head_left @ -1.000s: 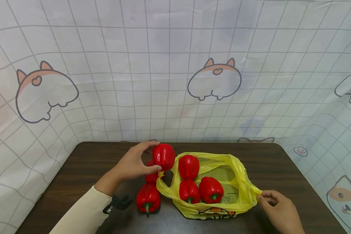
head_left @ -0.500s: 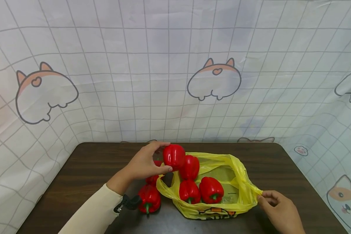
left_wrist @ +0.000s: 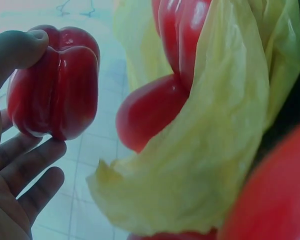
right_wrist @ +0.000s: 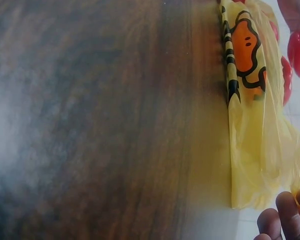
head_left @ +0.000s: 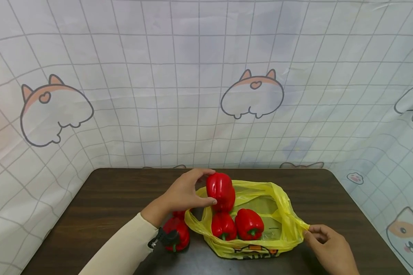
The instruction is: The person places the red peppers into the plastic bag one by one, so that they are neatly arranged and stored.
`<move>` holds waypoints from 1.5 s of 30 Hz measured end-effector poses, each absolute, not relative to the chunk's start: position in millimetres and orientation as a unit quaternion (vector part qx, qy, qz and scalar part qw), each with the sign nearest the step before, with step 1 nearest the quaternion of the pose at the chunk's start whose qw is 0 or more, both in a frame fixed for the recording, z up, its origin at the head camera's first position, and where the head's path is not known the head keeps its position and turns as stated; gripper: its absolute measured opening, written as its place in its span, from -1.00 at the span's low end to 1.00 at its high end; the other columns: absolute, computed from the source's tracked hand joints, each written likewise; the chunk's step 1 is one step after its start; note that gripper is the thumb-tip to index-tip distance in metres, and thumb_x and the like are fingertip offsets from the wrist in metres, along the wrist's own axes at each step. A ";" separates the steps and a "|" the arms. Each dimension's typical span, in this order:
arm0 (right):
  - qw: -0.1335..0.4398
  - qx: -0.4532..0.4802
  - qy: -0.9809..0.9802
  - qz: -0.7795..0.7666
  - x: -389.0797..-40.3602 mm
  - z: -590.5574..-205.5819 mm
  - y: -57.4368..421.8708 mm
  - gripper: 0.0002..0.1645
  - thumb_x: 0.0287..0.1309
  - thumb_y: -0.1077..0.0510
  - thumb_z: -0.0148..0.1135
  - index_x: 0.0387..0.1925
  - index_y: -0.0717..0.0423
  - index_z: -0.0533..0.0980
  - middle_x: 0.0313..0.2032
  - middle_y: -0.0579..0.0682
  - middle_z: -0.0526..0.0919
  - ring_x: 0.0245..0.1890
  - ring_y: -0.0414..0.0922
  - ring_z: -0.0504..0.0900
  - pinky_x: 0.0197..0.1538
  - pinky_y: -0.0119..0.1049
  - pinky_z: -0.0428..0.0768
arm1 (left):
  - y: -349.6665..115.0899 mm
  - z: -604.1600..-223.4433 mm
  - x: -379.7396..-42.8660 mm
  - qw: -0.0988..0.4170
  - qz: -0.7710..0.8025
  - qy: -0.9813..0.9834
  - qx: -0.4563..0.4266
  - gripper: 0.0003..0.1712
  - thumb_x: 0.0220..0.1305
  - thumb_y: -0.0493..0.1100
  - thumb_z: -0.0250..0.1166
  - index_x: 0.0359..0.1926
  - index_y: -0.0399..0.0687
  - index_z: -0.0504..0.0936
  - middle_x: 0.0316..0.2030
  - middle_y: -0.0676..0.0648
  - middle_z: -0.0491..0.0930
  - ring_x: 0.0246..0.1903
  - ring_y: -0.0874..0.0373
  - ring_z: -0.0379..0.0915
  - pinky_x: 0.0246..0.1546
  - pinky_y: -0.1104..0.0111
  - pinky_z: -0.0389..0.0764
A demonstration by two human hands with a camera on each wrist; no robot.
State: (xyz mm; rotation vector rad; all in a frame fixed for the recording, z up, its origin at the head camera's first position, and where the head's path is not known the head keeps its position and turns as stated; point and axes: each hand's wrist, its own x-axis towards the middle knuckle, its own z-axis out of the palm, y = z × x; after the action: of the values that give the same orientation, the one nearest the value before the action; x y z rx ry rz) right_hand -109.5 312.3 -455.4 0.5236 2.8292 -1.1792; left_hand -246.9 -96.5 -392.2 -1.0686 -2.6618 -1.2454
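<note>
My left hand point(head_left: 182, 193) holds a red bell pepper point(head_left: 218, 189) between thumb and fingers over the left part of a yellow plastic bag point(head_left: 286, 214). In the left wrist view the held pepper point(left_wrist: 70, 92) is apart from the bag. Two red peppers lie plainly inside the bag, the front-left one point(head_left: 223, 226) and the one beside it point(head_left: 249, 224). A third pepper in there is partly hidden behind the held one. My right hand point(head_left: 330, 246) pinches the bag's right edge. Left of the bag lies a pepper point(head_left: 182, 233), partly covered by a black wrist strap.
Another pepper point(head_left: 179, 214) lies behind the forearm, mostly hidden, at the bag's left side. All this stands on a dark wooden table point(head_left: 117, 194). Behind it hangs a white grid-patterned cloth point(head_left: 179, 95) with corgi drawings.
My left hand has moved right with its pepper, from left of the bag to above its left part, covering a pepper inside. The right hand and the bag look unmoved.
</note>
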 end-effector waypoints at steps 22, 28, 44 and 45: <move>0.014 0.170 0.910 -0.378 -109.8 -455.4 312.3 -0.30 0.34 -0.29 0.25 0.05 0.29 0.60 -0.25 0.00 0.77 -0.28 -0.03 0.69 -0.27 -0.04 0.65 | -56.0 -398.8 -249.7 -0.036 -0.403 -0.844 -0.352 -0.13 0.07 0.07 0.58 0.39 0.03 0.45 0.18 0.06 0.54 0.08 0.08 0.52 -0.03 0.22 0.69; 0.013 0.170 0.910 -0.377 -110.0 -456.0 312.1 -0.31 0.34 -0.28 0.26 0.04 0.28 0.60 -0.26 -0.01 0.77 -0.29 -0.06 0.69 -0.28 -0.07 0.64 | -47.1 -403.9 -251.8 -0.046 -0.410 -0.843 -0.347 -0.12 0.07 0.10 0.58 0.39 0.06 0.44 0.17 0.07 0.54 0.04 0.13 0.56 -0.11 0.38 0.66; 0.005 0.171 0.913 -0.370 -110.4 -458.6 313.1 -0.34 0.34 -0.26 0.26 0.03 0.28 0.60 -0.27 -0.01 0.77 -0.31 -0.08 0.69 -0.28 -0.08 0.65 | -23.7 -415.0 -258.2 -0.059 -0.396 -0.854 -0.332 -0.08 0.08 0.12 0.58 0.42 0.06 0.41 0.16 0.08 0.55 0.03 0.21 0.55 -0.15 0.41 0.65; 0.005 0.171 0.914 -0.368 -110.3 -458.4 313.0 -0.34 0.34 -0.26 0.26 0.02 0.28 0.60 -0.27 -0.02 0.77 -0.31 -0.09 0.69 -0.29 -0.10 0.64 | -22.8 -415.0 -258.2 -0.060 -0.395 -0.855 -0.331 -0.08 0.08 0.12 0.58 0.42 0.06 0.41 0.16 0.08 0.55 0.03 0.21 0.55 -0.15 0.41 0.66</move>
State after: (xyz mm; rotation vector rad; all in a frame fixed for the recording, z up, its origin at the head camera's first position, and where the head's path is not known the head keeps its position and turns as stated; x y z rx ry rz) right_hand -110.3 313.0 -458.4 0.5365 2.8623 -1.1538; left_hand -258.2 -22.8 -415.0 -1.0818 -2.7932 -1.2888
